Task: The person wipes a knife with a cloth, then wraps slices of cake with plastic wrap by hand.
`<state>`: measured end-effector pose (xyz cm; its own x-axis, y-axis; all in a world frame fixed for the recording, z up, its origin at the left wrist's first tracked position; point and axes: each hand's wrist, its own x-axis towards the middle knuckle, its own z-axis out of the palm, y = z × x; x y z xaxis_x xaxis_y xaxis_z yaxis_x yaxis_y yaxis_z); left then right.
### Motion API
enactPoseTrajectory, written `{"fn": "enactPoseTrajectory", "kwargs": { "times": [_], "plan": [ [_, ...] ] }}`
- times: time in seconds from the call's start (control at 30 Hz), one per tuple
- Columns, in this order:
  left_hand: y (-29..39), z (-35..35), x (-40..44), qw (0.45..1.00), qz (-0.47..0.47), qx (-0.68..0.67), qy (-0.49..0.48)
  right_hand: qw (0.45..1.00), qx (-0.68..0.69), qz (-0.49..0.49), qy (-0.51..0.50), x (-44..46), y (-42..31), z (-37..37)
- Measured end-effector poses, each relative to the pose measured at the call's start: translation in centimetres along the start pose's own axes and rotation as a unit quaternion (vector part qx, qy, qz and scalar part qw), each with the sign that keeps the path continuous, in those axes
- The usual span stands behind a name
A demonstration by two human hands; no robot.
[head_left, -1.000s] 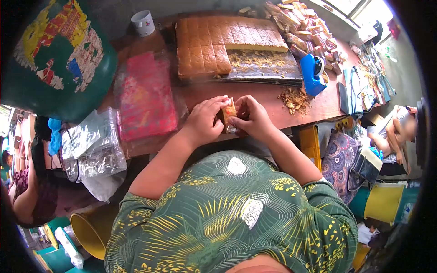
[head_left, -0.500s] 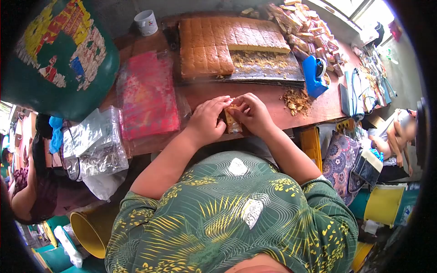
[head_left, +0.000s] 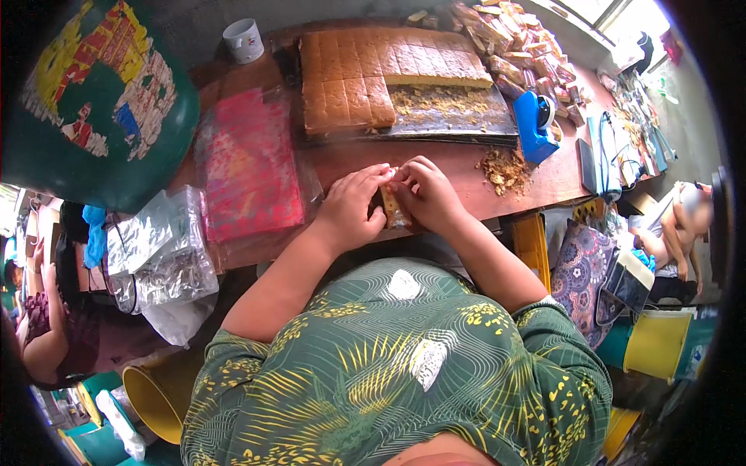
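At the table's front edge, a slice of cake in clear plastic wrap (head_left: pixel 395 213) sits between my two hands. My left hand (head_left: pixel 353 203) is closed on its left side, with the fingertips at the far end. My right hand (head_left: pixel 427 191) pinches the wrap at the upper right of the slice, its fingers bent. The fingers partly hide the slice. Beyond them lies a large sheet of sponge cake (head_left: pixel 350 74), scored into pieces, on a dark tray (head_left: pixel 458 116) whose near right part shows only crumbs.
A blue tape dispenser (head_left: pixel 535 128) stands right of the tray, near a crumb heap (head_left: pixel 503 169). Wrapped slices (head_left: pixel 528 50) are piled behind. Red-printed plastic sheets (head_left: pixel 252 167), a white mug (head_left: pixel 244 40) and a green drum (head_left: pixel 101 116) are on the left. Other people sit at both sides.
The view has shifted slightly. My hands stay around the wrapped slice in nearly the same place, with only a small movement of the right fingers.
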<state>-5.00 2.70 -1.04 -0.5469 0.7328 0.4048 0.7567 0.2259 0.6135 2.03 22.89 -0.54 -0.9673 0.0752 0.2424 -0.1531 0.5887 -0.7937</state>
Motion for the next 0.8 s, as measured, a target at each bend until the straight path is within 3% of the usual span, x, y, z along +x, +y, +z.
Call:
{"fn": "enactPoseTrajectory", "kwargs": {
  "times": [0.07,0.17,0.27,0.37,0.47,0.53,0.57,0.6,0.67,0.73,0.8],
  "plan": [
    [-0.2,0.2,-0.1,1.0,0.001,-0.002,0.005,1.0,-0.01,-0.007,-0.006,0.1,-0.3,-0.1],
    [0.0,0.1,-0.1,1.0,-0.005,-0.001,0.001,0.996,0.011,0.089,-0.019,0.8,-0.5,0.1],
    [0.3,0.0,0.0,1.0,-0.009,0.009,-0.005,0.992,0.015,0.118,-0.038,1.4,-1.8,-0.8],
    [0.3,0.1,0.0,1.0,-0.001,0.016,0.001,0.992,0.042,0.103,-0.053,1.3,-1.3,-1.4],
    [0.2,0.1,-0.2,1.0,-0.005,0.03,0.004,0.994,0.006,0.058,0.087,0.8,0.1,-7.0],
    [0.4,0.2,-0.2,0.999,-0.014,0.043,0.01,0.96,-0.037,0.03,0.275,0.5,4.5,-13.5],
    [0.7,0.1,-0.1,0.998,-0.018,0.051,0.015,0.946,0.001,0.089,0.312,-0.1,5.4,-17.2],
    [0.9,0.1,0.0,0.998,-0.021,0.059,0.02,0.903,-0.087,0.05,0.418,-0.4,9.1,-20.5],
    [0.9,0.2,0.4,0.998,-0.017,0.059,0.029,0.845,-0.222,0.153,0.462,-1.9,15.8,-26.8],
    [0.9,0.2,0.7,0.998,-0.015,0.045,0.028,0.863,-0.184,0.286,0.374,-2.0,21.7,-30.1],
    [0.9,0.2,0.7,1.0,-0.022,0.016,0.014,0.863,-0.098,0.378,0.321,-1.6,21.5,-30.0]
  ]
}}
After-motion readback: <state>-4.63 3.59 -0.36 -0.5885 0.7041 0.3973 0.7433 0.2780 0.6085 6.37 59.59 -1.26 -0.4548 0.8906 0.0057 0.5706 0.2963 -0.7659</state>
